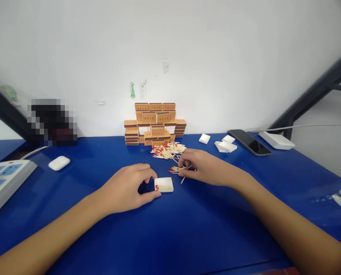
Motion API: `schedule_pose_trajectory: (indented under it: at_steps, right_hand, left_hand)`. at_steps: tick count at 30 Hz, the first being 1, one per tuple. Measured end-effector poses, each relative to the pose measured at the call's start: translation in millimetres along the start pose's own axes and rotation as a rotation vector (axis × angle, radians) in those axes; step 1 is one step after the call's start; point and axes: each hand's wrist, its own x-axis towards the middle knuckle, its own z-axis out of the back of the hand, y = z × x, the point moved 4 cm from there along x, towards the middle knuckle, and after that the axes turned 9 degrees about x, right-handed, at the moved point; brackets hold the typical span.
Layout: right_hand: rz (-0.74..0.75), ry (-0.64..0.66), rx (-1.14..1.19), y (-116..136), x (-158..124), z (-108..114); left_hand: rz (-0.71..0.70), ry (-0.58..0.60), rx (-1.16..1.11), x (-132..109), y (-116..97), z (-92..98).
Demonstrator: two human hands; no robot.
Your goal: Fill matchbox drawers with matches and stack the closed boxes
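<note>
A small white matchbox tray (167, 182) lies on the blue table with several red-headed matches (164, 187) along its near side. My left hand (133, 187) holds the tray's left end, thumb at the near corner and fingertips at the far one. To the right of the tray, my right hand (200, 167) has thumb and fingers closed on a small bunch of matches (175, 170) low over the table. One loose match (183, 180) lies under its fingertips. Just beyond is a heap of loose matches (166, 150), heads mostly to the left.
Stacked matchboxes (155, 118) stand against the wall behind the heap. White trays (226, 144) and a black phone (249, 142) lie at the back right, beside a white box (277, 140). At left are a white earphone case (59, 163) and a power strip (8, 179).
</note>
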Motion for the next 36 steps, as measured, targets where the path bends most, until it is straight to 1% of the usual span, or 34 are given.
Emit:
schedule_pose_trajectory:
  at_steps: [5, 10, 13, 22, 27, 31, 36]
  right_hand:
    - [0.023, 0.004, 0.000, 2.5, -2.6, 0.3]
    - [0.041, -0.033, -0.067, -8.7, -4.3, 12.1]
    - [0.025, -0.025, -0.099, -13.7, -4.4, 15.1]
    - [0.027, -0.006, -0.078, -14.3, -4.0, 8.5]
    - [0.035, -0.005, -0.061, -14.5, -2.9, 7.9]
    - [0.004, 0.017, -0.067, -12.8, -3.1, 7.2]
    - [-0.036, 0.068, -0.054, -12.7, -4.5, 6.9]
  left_hand:
    - [0.001, 0.004, 0.014, 0.8, 1.6, -1.6]
    - [-0.002, 0.002, 0.008, 0.2, 1.7, -2.0]
    - [-0.003, 0.005, 0.009, -0.1, 1.7, -1.5]
    - [-0.029, -0.026, 0.019, 0.5, 1.3, -1.5]
    - [-0.008, 0.002, 0.014, 0.4, 1.7, -2.2]
    - [-0.007, 0.008, 0.015, 0.5, 1.5, -1.3]
    - [-0.023, -0.017, 0.010, 0.8, 1.6, -0.6]
